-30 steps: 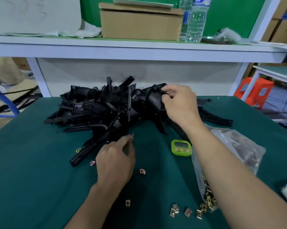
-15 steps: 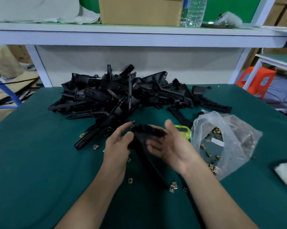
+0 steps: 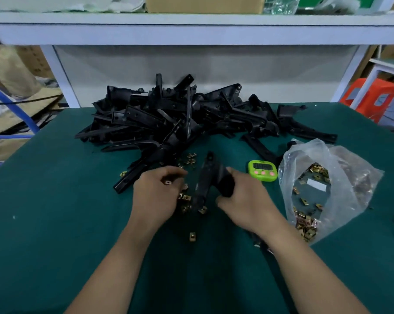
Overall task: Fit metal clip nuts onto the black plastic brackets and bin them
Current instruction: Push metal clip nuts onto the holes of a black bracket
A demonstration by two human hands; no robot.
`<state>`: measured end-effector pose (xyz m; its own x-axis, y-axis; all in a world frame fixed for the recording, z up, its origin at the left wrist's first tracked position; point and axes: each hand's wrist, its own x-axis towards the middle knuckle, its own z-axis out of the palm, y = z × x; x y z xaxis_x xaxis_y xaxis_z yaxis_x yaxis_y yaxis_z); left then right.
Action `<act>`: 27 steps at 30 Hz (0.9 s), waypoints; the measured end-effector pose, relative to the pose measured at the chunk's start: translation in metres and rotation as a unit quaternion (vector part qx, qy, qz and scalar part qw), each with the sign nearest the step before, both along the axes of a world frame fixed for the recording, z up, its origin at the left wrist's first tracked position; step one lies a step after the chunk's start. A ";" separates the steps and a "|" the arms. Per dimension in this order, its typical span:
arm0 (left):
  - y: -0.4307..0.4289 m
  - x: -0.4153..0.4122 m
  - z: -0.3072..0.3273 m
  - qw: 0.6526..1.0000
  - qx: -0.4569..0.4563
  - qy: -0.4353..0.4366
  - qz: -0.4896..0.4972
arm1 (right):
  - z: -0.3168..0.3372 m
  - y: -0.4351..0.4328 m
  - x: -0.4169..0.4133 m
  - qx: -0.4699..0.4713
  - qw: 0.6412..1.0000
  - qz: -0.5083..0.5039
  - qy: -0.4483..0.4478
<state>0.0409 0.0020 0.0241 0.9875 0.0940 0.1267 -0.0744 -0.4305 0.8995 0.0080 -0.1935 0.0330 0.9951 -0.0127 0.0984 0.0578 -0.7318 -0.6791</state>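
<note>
Just left of the green timer (image 3: 262, 173), the right hand (image 3: 246, 200) grips a black bracket (image 3: 206, 182), long axis pointing away. The left hand (image 3: 156, 196), beside its near end, pinches a clip nut (image 3: 167, 182).

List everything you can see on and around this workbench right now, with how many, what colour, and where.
Bracket pile: many, black, far centre of table.
Held bracket: one, black, between both hands.
Loose clip nuts: about a dozen, brass, scattered near the hands.
Plastic bag: one, clear, holds more clip nuts, right.
Timer: one, green, left of the bag.
Table: one, green top.
Shelf: one, white, above.
Cardboard box: one, brown, on the shelf.
Stool: one, orange, far right.
Left hand: pinches a clip nut.
Right hand: grips the held bracket.
</note>
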 end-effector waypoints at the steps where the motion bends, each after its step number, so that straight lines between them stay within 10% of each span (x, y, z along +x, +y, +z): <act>1: 0.001 -0.001 -0.005 0.999 0.026 0.018 -0.010 | 0.000 -0.004 0.001 -0.040 0.999 -0.025 -0.001; 6: -0.001 -0.001 -0.019 0.962 0.247 -0.003 -0.116 | -0.007 -0.010 0.004 -0.071 0.996 -0.054 0.029; 27: 0.000 -0.001 -0.018 0.987 0.146 0.006 -0.061 | -0.013 -0.015 0.009 -0.052 0.997 -0.040 0.042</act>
